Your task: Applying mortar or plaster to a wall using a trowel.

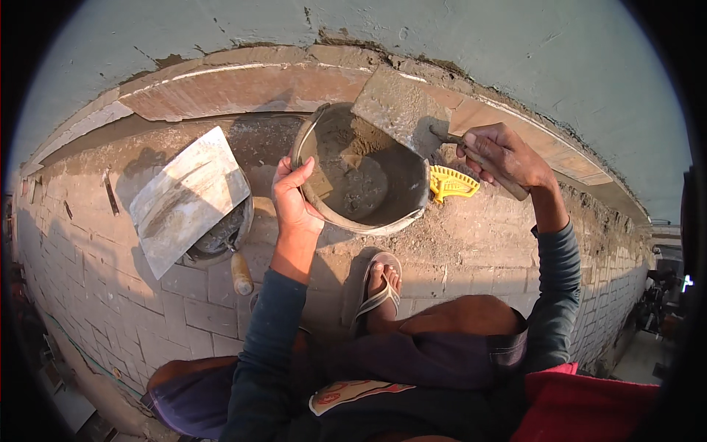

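My left hand [296, 200] is closed on the left rim of a dark bucket [401, 173], thumb over the edge. Wet grey mortar [357, 188] lies inside the bucket. My right hand [504, 156] grips the wooden handle of a trowel [405, 110]. The trowel's broad mortar-coated blade reaches over the bucket's far right rim, covering part of it. Beside the bucket on the right, a yellow toothed plastic piece [451, 183] shows, partly hidden by the bucket.
At left, a pale flat tile [188, 202] rests over another round container [221, 239], with a wooden handle [241, 274] sticking out. Brown tiles [243, 92] line the foot of the green wall [515, 44]. My sandalled foot [383, 291] stands on the paving near the bucket.
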Available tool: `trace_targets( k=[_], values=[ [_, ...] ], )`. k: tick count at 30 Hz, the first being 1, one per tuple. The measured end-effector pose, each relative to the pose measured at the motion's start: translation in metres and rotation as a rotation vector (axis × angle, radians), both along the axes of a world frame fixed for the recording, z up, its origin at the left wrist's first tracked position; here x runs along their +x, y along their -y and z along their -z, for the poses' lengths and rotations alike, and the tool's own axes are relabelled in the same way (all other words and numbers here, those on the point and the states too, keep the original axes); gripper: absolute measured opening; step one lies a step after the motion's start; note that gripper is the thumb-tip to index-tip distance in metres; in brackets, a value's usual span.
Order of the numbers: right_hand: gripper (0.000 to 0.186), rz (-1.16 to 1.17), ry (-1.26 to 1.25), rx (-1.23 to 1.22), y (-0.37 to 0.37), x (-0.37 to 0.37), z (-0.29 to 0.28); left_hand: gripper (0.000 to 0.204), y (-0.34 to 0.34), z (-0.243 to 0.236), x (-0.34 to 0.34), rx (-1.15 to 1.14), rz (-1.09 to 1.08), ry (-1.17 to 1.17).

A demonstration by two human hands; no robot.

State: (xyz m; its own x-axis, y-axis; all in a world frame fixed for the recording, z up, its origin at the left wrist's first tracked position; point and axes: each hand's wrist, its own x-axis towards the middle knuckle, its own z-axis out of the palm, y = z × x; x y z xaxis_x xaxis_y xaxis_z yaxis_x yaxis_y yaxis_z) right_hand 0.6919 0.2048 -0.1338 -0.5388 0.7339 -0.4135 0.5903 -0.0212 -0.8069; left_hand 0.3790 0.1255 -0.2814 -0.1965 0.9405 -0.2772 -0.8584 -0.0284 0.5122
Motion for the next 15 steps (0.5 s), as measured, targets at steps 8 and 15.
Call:
trace_targets(
  k=[8,15],
  values=[
    [0.029,0.051,0.349,1.070,-0.063,-0.004,0.004,0.020,0.000,0.019,-0.002,-0.026,-0.001,0.043],
    [0.023,0.007,0.527,1.244,-0.071,-0.006,0.028,0.015,0.007,0.027,-0.003,-0.100,0.003,-0.008]
  ],
)
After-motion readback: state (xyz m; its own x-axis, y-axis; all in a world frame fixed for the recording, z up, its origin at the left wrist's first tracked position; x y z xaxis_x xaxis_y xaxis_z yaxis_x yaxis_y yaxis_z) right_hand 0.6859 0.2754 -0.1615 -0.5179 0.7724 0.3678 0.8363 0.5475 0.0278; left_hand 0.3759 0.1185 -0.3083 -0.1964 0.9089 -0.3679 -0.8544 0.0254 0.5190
